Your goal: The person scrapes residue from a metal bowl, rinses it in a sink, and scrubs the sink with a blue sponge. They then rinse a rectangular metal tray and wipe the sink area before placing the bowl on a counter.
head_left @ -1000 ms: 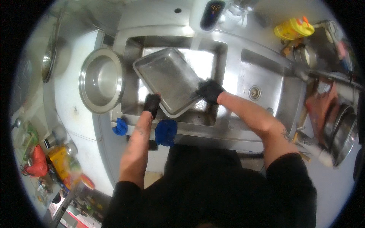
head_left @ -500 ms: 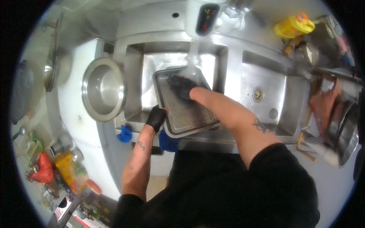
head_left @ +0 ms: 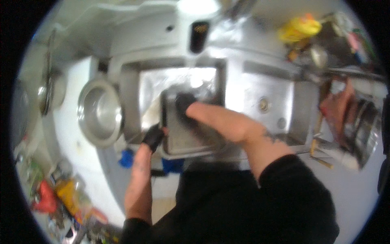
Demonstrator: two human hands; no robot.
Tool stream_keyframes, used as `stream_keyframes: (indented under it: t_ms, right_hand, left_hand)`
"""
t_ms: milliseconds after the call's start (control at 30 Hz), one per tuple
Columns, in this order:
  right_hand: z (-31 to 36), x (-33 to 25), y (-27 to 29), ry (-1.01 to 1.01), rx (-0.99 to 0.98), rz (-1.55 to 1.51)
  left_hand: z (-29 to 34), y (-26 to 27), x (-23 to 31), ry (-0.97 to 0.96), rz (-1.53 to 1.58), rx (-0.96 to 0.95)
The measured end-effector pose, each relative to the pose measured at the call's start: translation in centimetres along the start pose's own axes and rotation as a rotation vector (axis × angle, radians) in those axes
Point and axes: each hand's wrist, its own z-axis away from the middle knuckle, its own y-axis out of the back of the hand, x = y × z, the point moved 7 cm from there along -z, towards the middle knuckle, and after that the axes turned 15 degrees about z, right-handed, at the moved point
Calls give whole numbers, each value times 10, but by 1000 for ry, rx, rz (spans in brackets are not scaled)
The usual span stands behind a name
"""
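Observation:
A rectangular dark metal baking tray (head_left: pixel 185 138) rests tilted over the front of the left sink basin (head_left: pixel 131 93). My left hand (head_left: pixel 153 137), in a black glove, grips the tray's left edge. On the upper part of the tray's surface lies my right hand (head_left: pixel 185 104), gloved in black too. Its fingers are smeared by motion, so whether they hold anything cannot be made out. Above the basin hangs a white tap unit (head_left: pixel 198 34) with a dark display; a faint stream of water shows below it.
A round steel pot (head_left: pixel 100 114) stands on the white counter (head_left: pixel 69 134) at the left. To the right is a second basin with a drain (head_left: pixel 264 105). A yellow container (head_left: pixel 300 29) sits at the back right. Blue cloths (head_left: pixel 172 164) hang at the sink's front edge.
The whole view has shifted and blurred. The tray has turned straighter and sits a little lower from the tap. My right hand stays on it; my left keeps its edge.

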Motion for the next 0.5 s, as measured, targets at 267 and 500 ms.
stream_keyframes:
  t_ms: [267,500]
  right_hand:
    - [16,199,115,-52,384,56]
    - [-40,406,250,-200,457,779]
  left_hand:
    - [-48,-2,-17,111,98,-79]
    - [-53,5,-1,62,-60,-94]
